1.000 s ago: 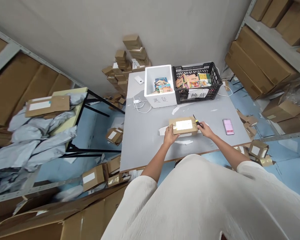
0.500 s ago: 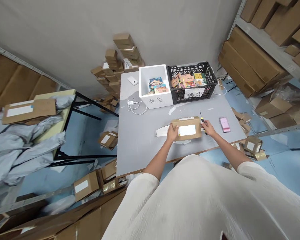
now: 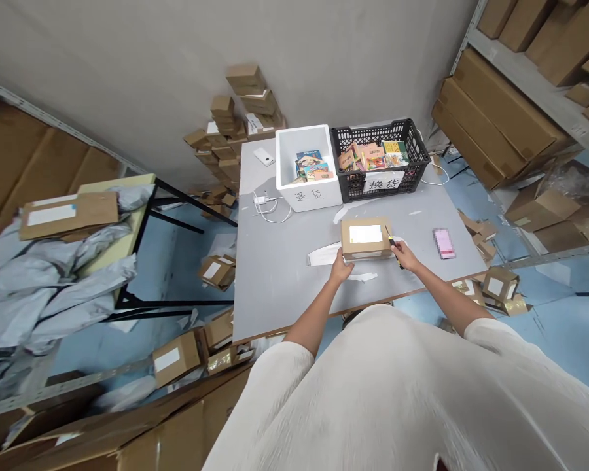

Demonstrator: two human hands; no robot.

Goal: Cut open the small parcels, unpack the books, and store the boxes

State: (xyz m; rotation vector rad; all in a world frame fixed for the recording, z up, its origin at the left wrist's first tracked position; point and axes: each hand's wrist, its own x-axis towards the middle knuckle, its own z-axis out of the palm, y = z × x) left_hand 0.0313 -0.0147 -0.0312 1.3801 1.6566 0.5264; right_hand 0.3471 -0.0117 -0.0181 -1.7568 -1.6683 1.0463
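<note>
A small cardboard box (image 3: 367, 248) with a white label on its upper face is above the grey table (image 3: 269, 281). My left hand (image 3: 341, 268) grips its near left corner, some fingers hidden beneath it. At the box's right end, my right hand (image 3: 404, 256) is closed around a yellow-and-black utility knife (image 3: 393, 244), its blade pointing away from me. Whether the right fingers also touch the box is hard to make out. White strips of paper (image 3: 322, 254) lie under and beside the box.
Behind stand a white foam box (image 3: 304, 198) and a black crate (image 3: 380, 183), both with books. A pink pixelated item (image 3: 444, 243) lies right; a white device (image 3: 264, 156) and cable (image 3: 275, 212) lie left. Parcels (image 3: 177, 356) litter the floor around the table.
The box has turned so that its label now faces upward, and it sits slightly farther from me. My left hand slid from its left side to the near corner. The knife stays in my right hand.
</note>
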